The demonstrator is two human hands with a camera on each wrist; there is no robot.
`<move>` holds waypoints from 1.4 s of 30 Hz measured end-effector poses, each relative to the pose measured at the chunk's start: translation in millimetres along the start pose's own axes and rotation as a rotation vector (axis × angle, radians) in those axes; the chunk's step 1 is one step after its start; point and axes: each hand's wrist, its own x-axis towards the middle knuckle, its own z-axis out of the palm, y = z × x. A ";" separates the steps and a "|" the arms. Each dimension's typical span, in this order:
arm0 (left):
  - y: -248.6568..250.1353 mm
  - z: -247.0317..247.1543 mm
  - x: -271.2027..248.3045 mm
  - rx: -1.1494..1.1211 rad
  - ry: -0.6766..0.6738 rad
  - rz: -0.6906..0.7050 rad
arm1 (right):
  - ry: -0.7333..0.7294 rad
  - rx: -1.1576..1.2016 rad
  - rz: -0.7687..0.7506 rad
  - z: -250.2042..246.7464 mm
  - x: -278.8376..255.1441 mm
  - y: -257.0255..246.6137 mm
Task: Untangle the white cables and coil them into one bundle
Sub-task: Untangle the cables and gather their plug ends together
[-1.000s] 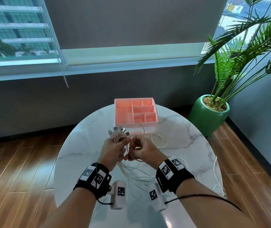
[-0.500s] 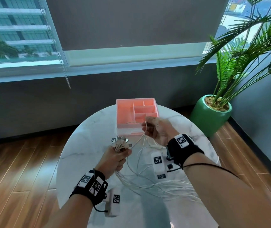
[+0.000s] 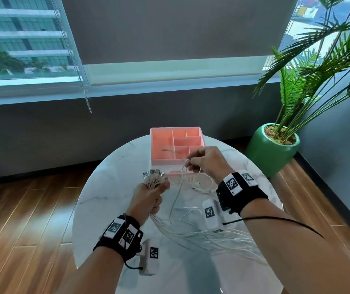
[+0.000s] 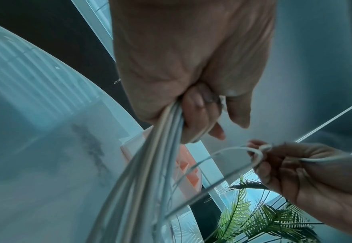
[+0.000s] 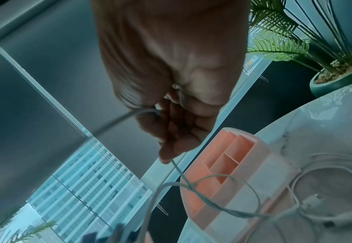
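My left hand grips a bundle of several white cables in its fist, with their USB plugs fanned out above the thumb. In the left wrist view the strands run down out of the left hand. My right hand is raised over the near edge of the pink organiser and pinches one white cable that loops down toward the bundle. The right wrist view shows the right hand with that thin cable curled round its fingers. More cable lies in loops on the marble table.
A pink compartment organiser stands at the table's far side, with a cable end lying in it. A green pot with a palm stands on the wooden floor to the right. A grey wall and window lie behind.
My right hand left the left hand, rose toward the organiser pulling one cable out of the bundle, and now sits slightly lower and nearer. The left hand kept its grip.
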 end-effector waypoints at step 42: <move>-29.4 -30.0 8.4 -0.148 0.574 -0.044 | 0.897 -0.405 0.147 -163.1 -2.3 75.9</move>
